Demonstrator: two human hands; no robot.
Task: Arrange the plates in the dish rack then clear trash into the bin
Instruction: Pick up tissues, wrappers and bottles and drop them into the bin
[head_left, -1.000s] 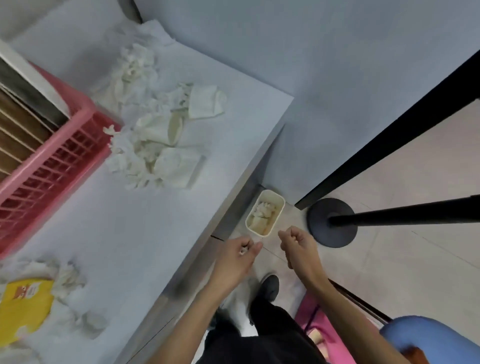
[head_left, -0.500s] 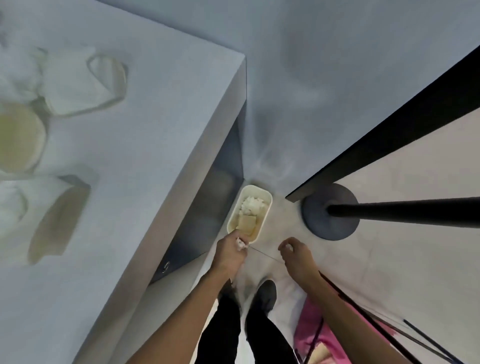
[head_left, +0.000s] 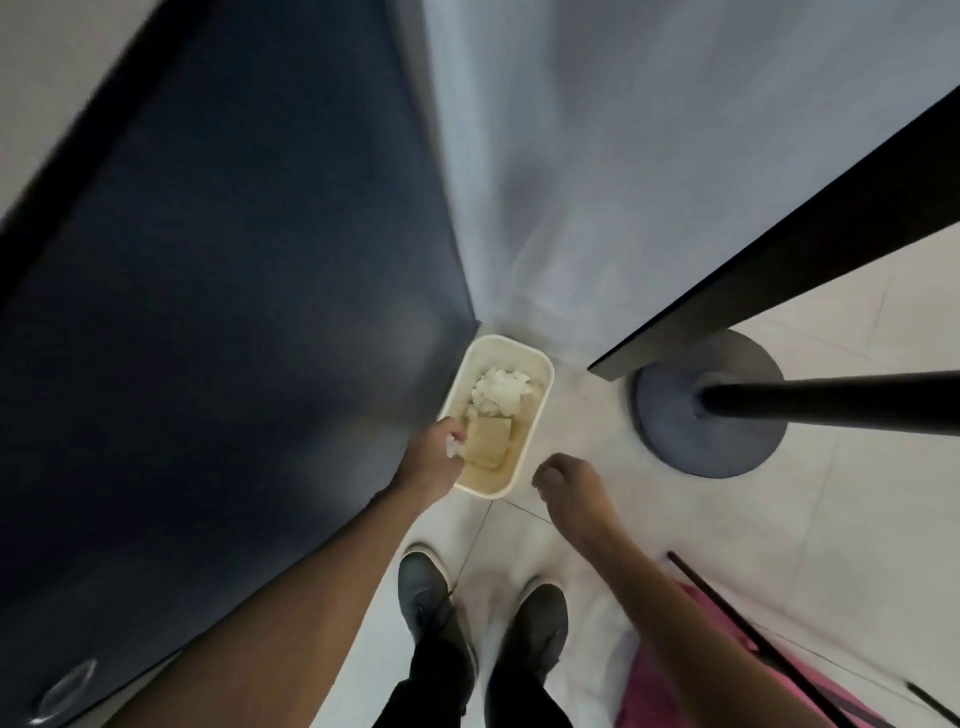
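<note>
Now, head view | our left hand (head_left: 434, 460) pinches a small white paper scrap (head_left: 453, 446) over the near-left rim of the cream rectangular plastic bin (head_left: 533, 420) on the floor | our right hand (head_left: 563, 480) hangs beside the bin, fingers curled, hold we cannot tell | crumpled white paper (head_left: 501, 389) lies inside.

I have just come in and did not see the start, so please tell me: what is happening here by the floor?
A person stands over a small cream bin on the floor. The left hand pinches a small white scrap above the bin's near left rim, not yet dropped. The right hand hangs beside the bin, fingers curled; whether it holds anything cannot be seen. Crumpled white paper and a flat tan piece already lie inside.
</note>
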